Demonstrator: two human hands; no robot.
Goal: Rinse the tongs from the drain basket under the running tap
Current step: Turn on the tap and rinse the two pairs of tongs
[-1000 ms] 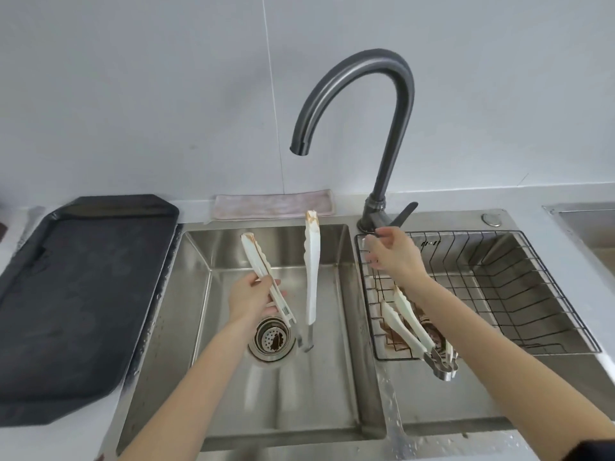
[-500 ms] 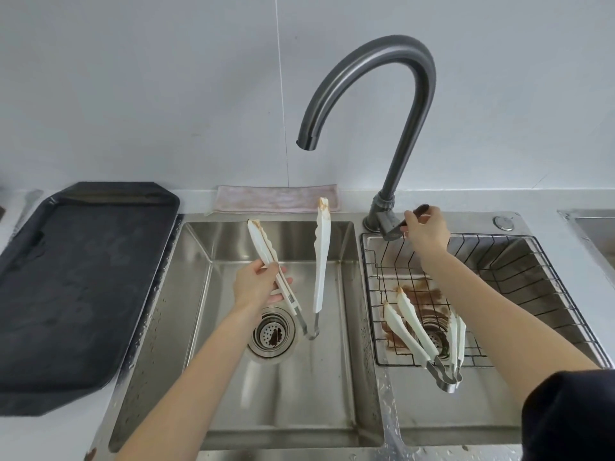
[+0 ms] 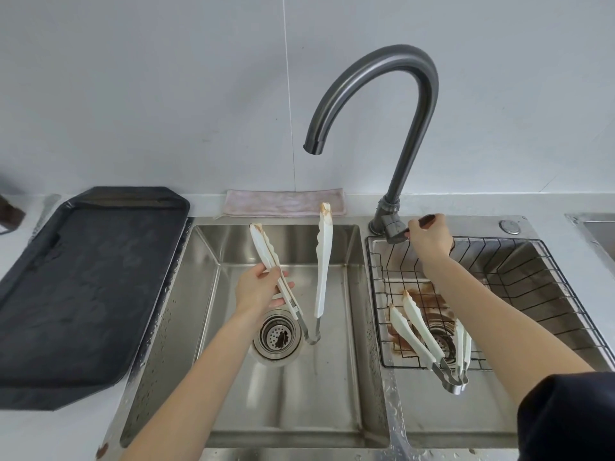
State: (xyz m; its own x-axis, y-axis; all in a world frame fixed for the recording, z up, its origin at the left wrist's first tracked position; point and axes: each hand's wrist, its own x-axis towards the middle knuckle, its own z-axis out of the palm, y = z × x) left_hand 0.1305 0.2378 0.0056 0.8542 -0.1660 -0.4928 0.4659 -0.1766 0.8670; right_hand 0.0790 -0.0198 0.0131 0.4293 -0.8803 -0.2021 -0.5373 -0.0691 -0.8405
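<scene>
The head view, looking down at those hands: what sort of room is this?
Most likely a kitchen. A steel double sink sits under a dark gooseneck tap, a wire drain basket holds stained tongs, and a dishcloth lies by the wall.

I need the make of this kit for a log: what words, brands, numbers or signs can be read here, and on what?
None can be read.
Tap: no marking visible.
Tongs in the left hand: no print visible.
Round button on the sink rim: too small to tell.
Black tray: plain.
</scene>
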